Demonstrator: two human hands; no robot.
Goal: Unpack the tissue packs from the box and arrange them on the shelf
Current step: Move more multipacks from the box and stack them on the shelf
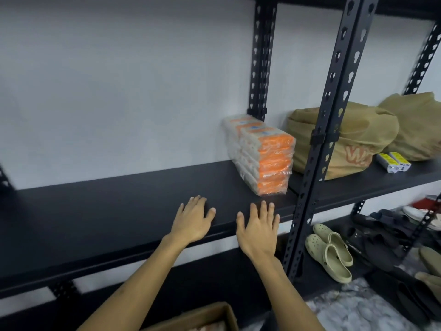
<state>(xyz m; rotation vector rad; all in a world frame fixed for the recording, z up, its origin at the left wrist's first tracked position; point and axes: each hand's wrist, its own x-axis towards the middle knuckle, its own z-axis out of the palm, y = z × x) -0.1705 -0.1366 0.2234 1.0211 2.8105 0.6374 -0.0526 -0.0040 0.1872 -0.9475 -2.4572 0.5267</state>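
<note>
A plastic-wrapped bundle of orange and white tissue packs [260,154] stands on the black shelf [107,211], at its right end by the back upright. My left hand [193,218] and my right hand [259,228] hover over the shelf's front edge, just in front of and below the bundle, fingers straight and spread, holding nothing. The brown cardboard box [205,317] is at the bottom edge of the view, below my arms, with something orange and white barely showing inside.
A black perforated upright [322,149] rises just right of my right hand. Beyond it, tan bags [346,139] and small yellow-white packages [393,162] sit on the neighbouring shelf. Beige clogs [331,252] and dark shoes lie below. The shelf left of the bundle is bare.
</note>
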